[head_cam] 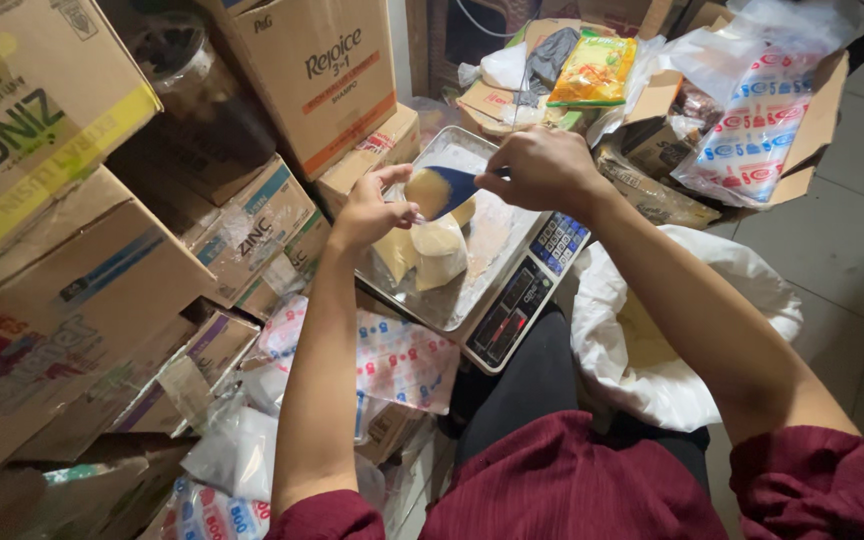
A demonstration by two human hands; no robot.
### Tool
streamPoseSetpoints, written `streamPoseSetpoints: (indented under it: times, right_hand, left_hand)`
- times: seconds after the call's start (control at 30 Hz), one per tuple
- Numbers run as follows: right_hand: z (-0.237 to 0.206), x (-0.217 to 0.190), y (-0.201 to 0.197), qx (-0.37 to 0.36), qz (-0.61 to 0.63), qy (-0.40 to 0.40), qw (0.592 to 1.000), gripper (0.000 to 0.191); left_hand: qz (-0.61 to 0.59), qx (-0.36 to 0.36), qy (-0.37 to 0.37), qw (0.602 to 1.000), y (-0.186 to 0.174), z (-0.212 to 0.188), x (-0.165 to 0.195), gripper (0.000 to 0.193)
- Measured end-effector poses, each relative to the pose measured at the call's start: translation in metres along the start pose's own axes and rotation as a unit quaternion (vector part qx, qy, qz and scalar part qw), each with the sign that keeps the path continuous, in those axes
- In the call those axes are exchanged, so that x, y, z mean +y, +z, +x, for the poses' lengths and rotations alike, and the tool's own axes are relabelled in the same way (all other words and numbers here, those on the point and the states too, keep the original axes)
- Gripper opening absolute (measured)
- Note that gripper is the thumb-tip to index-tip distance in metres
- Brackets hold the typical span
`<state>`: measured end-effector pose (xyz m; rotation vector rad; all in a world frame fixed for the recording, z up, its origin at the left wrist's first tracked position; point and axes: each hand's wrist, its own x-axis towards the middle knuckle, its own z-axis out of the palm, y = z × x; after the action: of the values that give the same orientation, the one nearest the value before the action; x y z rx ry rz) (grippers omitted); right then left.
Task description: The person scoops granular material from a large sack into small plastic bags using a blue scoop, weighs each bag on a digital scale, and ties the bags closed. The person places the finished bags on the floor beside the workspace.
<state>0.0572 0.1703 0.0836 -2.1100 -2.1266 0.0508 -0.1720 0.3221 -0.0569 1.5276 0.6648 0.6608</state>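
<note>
Stacked brown cardboard cartons [72,250] fill the left side of the scene, from near to far. At right, a large white woven sack [672,340] lies open on the pale tiled floor [852,240], yellowish powder visible inside it. At far right, an open carton holds a clear plastic pack with red and blue print [752,130]; just left of it lies a yellow-green snack packet [592,70].

In the centre stands a digital weighing scale with a steel tray [472,290], its display and keypad facing the person's lap. On the tray sits a small clear plastic bag partly filled with pale yellow powder [432,255].

The left hand [372,210] pinches the bag's open rim between thumb and fingers, holding the mouth up. The right hand [542,165] is closed around the handle of a blue plastic scoop [452,185]; the scoop's bowl, loaded with the same yellow powder, is tilted just above the bag mouth, near the left fingers. Whether scoop and bag rim touch cannot be told.

Flat printed plastic bags [402,360] lie near left of the scale.
</note>
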Motion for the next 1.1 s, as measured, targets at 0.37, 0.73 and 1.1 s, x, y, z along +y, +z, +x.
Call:
streamPoseSetpoints:
  times: [0.37, 0.73, 1.1]
  right_hand:
    - [-0.015, -0.043, 0.026, 0.266, -0.205, -0.210, 0.918, 0.008]
    - [-0.054, 0.037, 0.054, 0.196, 0.189, 0.032, 0.962, 0.021]
    - [-0.122, 0.113, 0.159, 0.137, 0.458, 0.111, 0.871, 0.019]
  left_hand:
    - [0.076, 0.089, 0.054, 0.992, 0.032, -0.015, 0.015, 0.057]
    - [0.014, 0.276, 0.175, 0.945, 0.078, -0.051, -0.004, 0.068]
    - [0.060, 0.372, 0.128, 0.918, 0.131, -0.096, -0.053, 0.057]
